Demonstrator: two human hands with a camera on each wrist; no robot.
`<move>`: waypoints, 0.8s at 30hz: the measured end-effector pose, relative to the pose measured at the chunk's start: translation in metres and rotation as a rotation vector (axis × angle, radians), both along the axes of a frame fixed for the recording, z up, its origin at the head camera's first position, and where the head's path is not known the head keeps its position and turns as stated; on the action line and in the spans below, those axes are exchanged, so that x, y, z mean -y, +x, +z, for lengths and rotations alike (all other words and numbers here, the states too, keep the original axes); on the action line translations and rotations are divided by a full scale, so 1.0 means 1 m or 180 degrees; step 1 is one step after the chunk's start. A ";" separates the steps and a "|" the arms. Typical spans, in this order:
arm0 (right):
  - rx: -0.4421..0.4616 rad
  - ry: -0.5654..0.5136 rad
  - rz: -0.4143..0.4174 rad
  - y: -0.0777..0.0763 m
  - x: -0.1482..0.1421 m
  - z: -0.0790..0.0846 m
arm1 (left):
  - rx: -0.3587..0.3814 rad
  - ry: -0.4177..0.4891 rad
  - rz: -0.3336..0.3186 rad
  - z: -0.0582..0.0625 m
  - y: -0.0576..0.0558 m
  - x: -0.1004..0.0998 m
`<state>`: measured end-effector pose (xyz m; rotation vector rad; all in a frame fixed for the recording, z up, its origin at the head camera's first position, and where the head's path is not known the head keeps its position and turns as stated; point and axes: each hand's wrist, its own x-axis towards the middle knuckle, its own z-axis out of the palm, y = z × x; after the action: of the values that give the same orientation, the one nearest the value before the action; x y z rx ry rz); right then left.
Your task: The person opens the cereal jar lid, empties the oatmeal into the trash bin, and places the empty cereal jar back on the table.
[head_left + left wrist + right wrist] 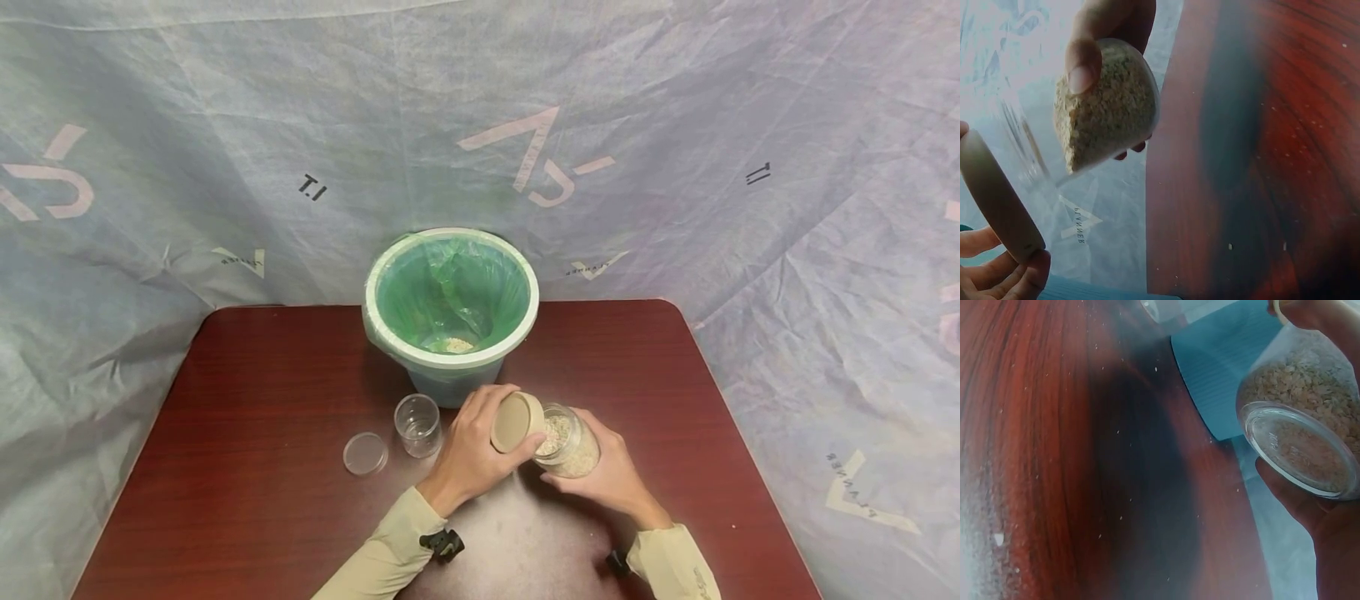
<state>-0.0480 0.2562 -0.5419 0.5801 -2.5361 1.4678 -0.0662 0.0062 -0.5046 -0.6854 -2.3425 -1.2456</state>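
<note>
My left hand [467, 450] pinches a round beige lid [516, 422] between thumb and fingers, beside the mouth of a clear jar. My right hand [617, 477] grips that jar [579, 457], which is tilted with its mouth toward the lid. Pale oat-like flakes [1113, 103] fill much of it and slope toward the mouth in the left wrist view. From the right wrist, the jar's clear base [1300, 450] faces the camera, with fingers wrapped round its side. The lid is off the jar.
Behind the hands stands a pail [453, 382] lined with a green bag, some flakes [459, 344] at its bottom. To the left are a clear cup [417, 427] and a clear round lid [365, 454]. Crumbs dot the dark red table [255, 417]. Grey sheeting [300, 125] surrounds it.
</note>
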 end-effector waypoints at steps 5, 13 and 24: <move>0.0041 -0.0086 -0.0047 0.000 -0.004 -0.006 | 0.0102 -0.0106 0.0033 -0.005 0.001 0.004; 0.0115 -0.0217 -0.0265 0.000 -0.010 -0.011 | 0.0229 -0.0325 0.0074 -0.014 0.002 0.006; -0.0051 -0.0238 -0.0474 -0.004 -0.015 -0.008 | 0.0461 -0.0763 0.0122 -0.026 0.002 0.006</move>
<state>-0.0524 0.2713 -0.5500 0.3811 -2.4415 1.4914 -0.0641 0.0005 -0.5301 -0.6397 -2.6404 -1.0390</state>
